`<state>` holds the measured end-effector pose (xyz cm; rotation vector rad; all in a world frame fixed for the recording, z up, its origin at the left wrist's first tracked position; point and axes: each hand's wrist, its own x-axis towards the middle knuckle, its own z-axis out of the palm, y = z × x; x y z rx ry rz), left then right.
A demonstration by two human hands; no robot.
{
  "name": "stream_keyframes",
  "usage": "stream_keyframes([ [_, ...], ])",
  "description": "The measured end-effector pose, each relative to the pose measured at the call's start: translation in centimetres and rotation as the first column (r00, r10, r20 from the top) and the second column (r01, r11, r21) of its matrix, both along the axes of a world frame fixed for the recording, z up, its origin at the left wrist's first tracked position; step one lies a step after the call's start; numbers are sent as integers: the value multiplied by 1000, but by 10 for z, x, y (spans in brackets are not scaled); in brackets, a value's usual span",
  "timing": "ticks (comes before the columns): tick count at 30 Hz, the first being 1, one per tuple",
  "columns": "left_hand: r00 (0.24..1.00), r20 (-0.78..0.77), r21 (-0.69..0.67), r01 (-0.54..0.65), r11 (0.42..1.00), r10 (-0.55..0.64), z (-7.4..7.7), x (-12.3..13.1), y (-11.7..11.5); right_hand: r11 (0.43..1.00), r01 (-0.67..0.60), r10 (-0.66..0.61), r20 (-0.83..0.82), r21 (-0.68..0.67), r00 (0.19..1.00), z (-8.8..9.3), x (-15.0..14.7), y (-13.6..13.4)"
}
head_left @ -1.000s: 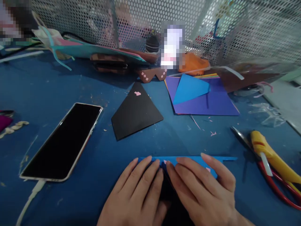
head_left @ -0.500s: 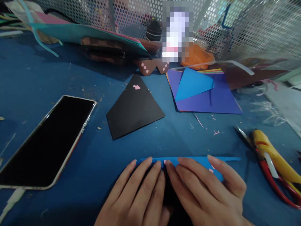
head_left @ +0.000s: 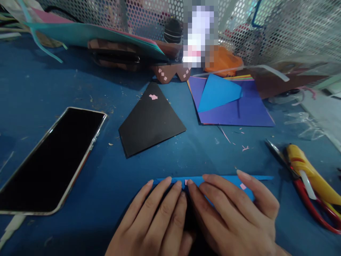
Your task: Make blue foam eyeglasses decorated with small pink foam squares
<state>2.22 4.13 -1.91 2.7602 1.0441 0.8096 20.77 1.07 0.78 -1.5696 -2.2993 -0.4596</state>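
A piece of blue paper (head_left: 226, 181) with small pink paper squares on it lies low in the view, its long far edge folded into a narrow strip. My left hand (head_left: 157, 217) curls its fingers over the left part of that edge. Over the middle and right part bends my right hand (head_left: 231, 213), its fingertips on the folded edge. Both hands are closed on the paper, index fingers almost meeting at the centre. Most of the sheet and the thumbs are hidden. Beyond them lies a black folded paper piece (head_left: 151, 124) with pink scraps near its tip.
A phone (head_left: 53, 160) on a cable lies left. Scissors with red handles (head_left: 306, 202) and a yellow cutter (head_left: 314, 174) lie right. Behind are purple sheets (head_left: 255, 106) under a blue paper piece (head_left: 218, 90), a brown paper cutout (head_left: 170, 74) and a perforated metal screen (head_left: 149, 17).
My hands stay on the folded blue edge with only slight finger shifts. The right outer finger has lifted a little, and the pink square beside it shows more fully.
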Motion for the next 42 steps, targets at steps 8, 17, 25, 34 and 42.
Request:
stream_keyframes([
  [8,996,-72,25,45,999,-43,1,-3,3,1000,-18,19,-75,5,997,5,7,8],
  [17,999,16,-44,-45,998,46,-2,5,-4,999,13,-7,-138,39,990,-1,-3,6],
  [25,999,-1,-41,-35,999,35,-3,3,-6,999,-16,25,-201,49,979,0,-4,9],
  [34,1000,-14,22,-10,1000,11,-6,-1,-4,1000,16,-12,-208,21,978,3,1,8],
  [42,999,-39,35,11,999,-10,-1,-3,-2,1000,-3,5,-217,10,976,1,-1,7],
])
